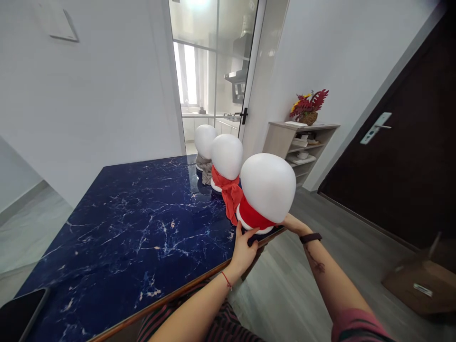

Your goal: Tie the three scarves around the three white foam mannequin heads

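Observation:
A white mannequin head (269, 187) stands at the right edge of the table, tilted in my view. Around its neck runs a smooth red scarf (253, 214), just above the white base. My left hand (245, 249) is at the near side of that base, fingers spread, fingertips touching the base and the scarf's lower edge. My right hand (292, 223) reaches behind the neck from the right; its fingers are hidden. Farther back stand a second white head (227, 156) with a knotted coral-red scarf (231, 192) and a third (205, 141) with a grey-brown scarf (205, 168).
The glossy blue marble-patterned table (135, 228) ends close to the nearest head. A dark phone-like device (24, 311) lies at the left corner. A shelf unit (278, 137) with a flower arrangement (309, 111), a cardboard box (423, 285) and a dark door (402, 142) are on the right.

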A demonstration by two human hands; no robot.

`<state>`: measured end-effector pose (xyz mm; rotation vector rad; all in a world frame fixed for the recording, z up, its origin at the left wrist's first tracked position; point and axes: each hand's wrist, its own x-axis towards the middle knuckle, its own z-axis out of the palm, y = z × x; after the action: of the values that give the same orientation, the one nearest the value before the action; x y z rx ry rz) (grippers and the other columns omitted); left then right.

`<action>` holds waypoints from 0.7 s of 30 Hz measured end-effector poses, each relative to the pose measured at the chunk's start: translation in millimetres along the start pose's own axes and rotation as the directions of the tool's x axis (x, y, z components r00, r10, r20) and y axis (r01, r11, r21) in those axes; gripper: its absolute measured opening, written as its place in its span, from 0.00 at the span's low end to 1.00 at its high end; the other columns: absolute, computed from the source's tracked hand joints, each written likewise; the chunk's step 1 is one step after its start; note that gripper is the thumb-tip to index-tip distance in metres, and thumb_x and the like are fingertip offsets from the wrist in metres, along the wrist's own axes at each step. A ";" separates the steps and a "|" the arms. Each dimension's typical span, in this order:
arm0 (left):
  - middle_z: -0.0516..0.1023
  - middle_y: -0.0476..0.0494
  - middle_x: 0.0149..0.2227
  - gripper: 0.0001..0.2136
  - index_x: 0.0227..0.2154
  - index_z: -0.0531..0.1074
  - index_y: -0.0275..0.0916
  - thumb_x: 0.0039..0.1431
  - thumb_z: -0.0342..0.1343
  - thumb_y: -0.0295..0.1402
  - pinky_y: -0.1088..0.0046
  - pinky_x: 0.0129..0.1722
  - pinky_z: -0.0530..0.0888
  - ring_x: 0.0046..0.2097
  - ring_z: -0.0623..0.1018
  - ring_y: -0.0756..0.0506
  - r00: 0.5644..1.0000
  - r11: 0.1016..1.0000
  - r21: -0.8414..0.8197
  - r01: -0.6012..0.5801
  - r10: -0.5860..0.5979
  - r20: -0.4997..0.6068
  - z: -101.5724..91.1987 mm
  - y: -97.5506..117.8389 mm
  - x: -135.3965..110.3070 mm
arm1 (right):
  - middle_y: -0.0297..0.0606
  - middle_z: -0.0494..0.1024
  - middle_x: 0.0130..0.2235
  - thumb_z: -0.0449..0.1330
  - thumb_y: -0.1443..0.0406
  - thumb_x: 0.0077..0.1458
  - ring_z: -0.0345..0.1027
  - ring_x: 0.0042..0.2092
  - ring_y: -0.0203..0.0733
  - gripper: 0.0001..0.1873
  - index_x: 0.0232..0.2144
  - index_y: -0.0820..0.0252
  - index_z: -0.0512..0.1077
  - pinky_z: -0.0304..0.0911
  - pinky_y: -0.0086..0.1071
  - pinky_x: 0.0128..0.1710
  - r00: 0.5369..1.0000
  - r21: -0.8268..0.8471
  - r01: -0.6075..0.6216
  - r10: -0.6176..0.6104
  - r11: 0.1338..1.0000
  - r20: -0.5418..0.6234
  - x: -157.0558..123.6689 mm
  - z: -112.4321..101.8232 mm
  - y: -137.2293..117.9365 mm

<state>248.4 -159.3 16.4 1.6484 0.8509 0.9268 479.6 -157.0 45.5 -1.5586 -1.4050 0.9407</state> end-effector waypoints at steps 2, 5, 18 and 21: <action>0.53 0.44 0.63 0.21 0.45 0.75 0.43 0.48 0.52 0.20 0.62 0.65 0.49 0.65 0.51 0.40 1.000 0.999 0.038 -0.002 0.002 -0.015 -2.3 -3.3 6.4 | 0.40 0.78 0.34 0.66 0.61 0.35 0.68 0.32 0.42 0.24 0.39 0.61 0.74 0.68 0.36 0.32 1.000 -0.004 -0.015 0.015 1.000 0.020 10.2 2.9 -3.8; 0.52 0.42 0.64 0.20 0.45 0.75 0.42 0.48 0.52 0.21 0.59 0.64 0.50 0.66 0.48 0.39 1.000 0.997 0.081 -0.006 0.007 -0.015 -3.9 -8.2 16.4 | 0.38 0.78 0.32 0.66 0.61 0.33 0.68 0.31 0.42 0.24 0.38 0.62 0.74 0.68 0.36 0.32 0.999 0.020 -0.021 0.021 1.000 0.028 20.8 6.5 -6.2; 0.65 0.41 0.57 0.12 0.41 0.75 0.46 0.59 0.48 0.33 0.57 0.56 0.66 0.56 0.69 0.41 0.981 0.939 0.320 -0.129 0.167 -0.095 -118.6 -12.9 -66.2 | 0.46 0.72 0.47 0.62 0.55 0.42 0.66 0.50 0.46 0.30 0.48 0.56 0.63 0.61 0.44 0.51 0.650 0.113 0.095 0.025 0.989 -0.760 -61.4 56.9 46.1; 0.72 0.43 0.51 0.12 0.40 0.75 0.46 0.59 0.47 0.38 0.59 0.53 0.69 0.51 0.73 0.41 0.956 0.871 0.487 -0.068 0.196 -0.217 -197.0 -25.7 -106.0 | 0.44 0.74 0.38 0.57 0.54 0.51 0.70 0.39 0.45 0.17 0.39 0.58 0.67 0.67 0.41 0.41 0.472 -0.012 -0.009 -0.007 1.000 -0.881 -96.3 117.7 46.0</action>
<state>23.2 -162.4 10.4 2.0557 1.2322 1.1085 379.7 -244.4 -41.9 -1.6613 -0.6199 -0.0030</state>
